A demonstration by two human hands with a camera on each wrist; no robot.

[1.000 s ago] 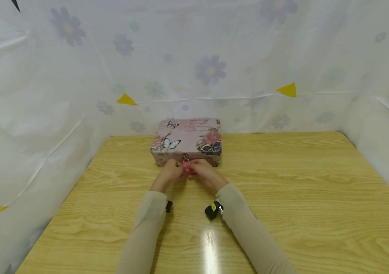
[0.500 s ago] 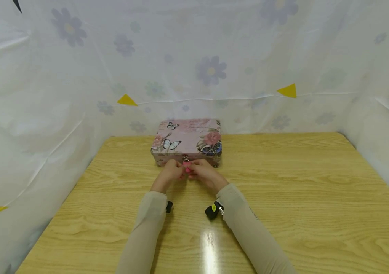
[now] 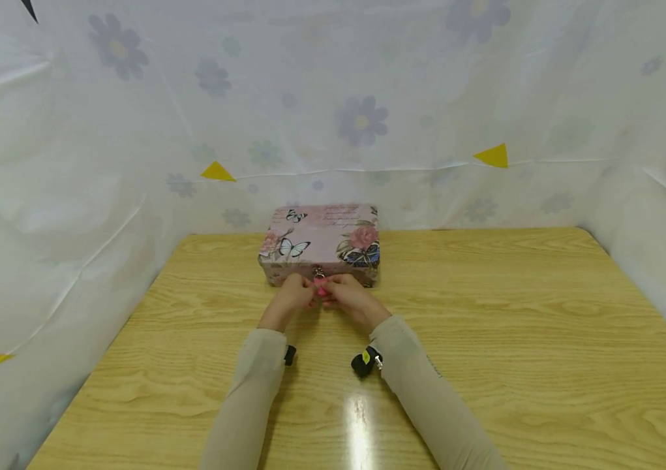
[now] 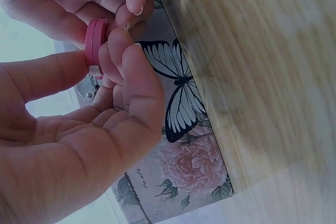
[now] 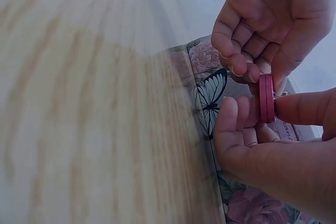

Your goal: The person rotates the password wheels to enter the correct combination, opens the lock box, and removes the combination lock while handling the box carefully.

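Observation:
A pink padlock (image 3: 321, 285) hangs by its silver shackle at the clasp on the front of a flower-and-butterfly box (image 3: 323, 235), whose lid is down. Thumb and fingers of my left hand (image 3: 294, 294) pinch the padlock from the left. On the opposite side my right hand (image 3: 353, 297) pinches it too. Seen from the left wrist, the padlock body (image 4: 95, 40) is a thick red-pink disc edge with a seam, between thumb and curled fingertips. The right wrist view has the same padlock (image 5: 267, 98) between both hands; its face is largely hidden by fingers.
The box stands near the back edge of a wood-grain table (image 3: 514, 339). White flower-printed sheeting (image 3: 333, 85) hangs behind and at both sides, with yellow triangles (image 3: 491, 155) on it. A black strap device (image 3: 363, 361) sits at the right wrist.
Both hands stay at the padlock with almost no movement; the fingers shift only slightly. The box keeps its place.

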